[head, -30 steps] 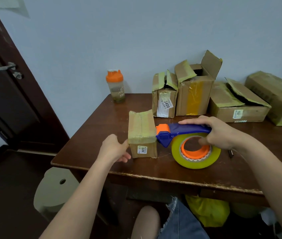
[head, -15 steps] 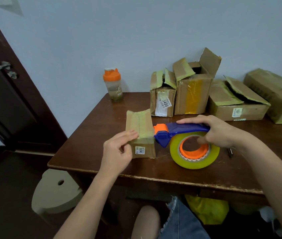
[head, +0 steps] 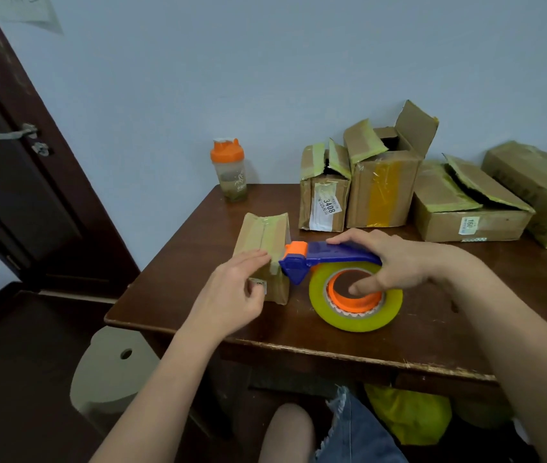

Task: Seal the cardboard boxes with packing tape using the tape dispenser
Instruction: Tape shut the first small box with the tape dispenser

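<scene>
rightmost box cropped, small box label hidden

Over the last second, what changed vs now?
The left hand rose from the small box's near-left corner; its straight fingers now press the tape on the box's near top edge. The right hand still grips the tape dispenser against the box's right side; box unmoved.

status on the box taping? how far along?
Done: the small cardboard box at the table's front has tape over its top seam. In hand: the right hand grips the blue-and-orange tape dispenser against that box; the left hand presses its fingers on the near edge. Left: the open-flapped cardboard boxes along the wall.
</scene>
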Demonstrator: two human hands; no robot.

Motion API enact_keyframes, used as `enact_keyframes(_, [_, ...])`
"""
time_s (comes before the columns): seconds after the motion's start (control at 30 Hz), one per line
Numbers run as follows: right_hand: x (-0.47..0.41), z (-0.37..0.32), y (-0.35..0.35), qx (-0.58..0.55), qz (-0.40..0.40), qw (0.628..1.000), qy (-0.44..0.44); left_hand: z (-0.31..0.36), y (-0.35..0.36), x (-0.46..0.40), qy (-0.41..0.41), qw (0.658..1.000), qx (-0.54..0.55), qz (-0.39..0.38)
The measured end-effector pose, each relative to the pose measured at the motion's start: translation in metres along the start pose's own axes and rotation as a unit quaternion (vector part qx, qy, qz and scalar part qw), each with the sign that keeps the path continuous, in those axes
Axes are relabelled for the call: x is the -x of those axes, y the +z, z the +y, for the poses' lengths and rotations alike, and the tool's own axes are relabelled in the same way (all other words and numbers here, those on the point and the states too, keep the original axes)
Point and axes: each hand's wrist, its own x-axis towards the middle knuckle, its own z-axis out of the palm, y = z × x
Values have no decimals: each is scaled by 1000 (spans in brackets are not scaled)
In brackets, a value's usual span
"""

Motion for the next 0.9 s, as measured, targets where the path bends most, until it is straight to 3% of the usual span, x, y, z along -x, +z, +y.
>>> enact_keyframes(0.07, [-1, -9, -2, 51, 15, 998, 17, -1, 0, -1, -10, 1000, 4, 3])
enact_keyframes(0.2, [-7, -23, 5, 22, 51, 998, -25, -3, 0, 0, -4, 1000, -6, -18])
enact_keyframes(0.5, [-11, -31, 5, 88, 13, 996, -29, -7, 13, 1, -1, 999, 26, -21])
enact_keyframes(0.9, [18, -14, -23, 128, -9, 991, -28, -1, 20, 0, -13, 999, -33, 19])
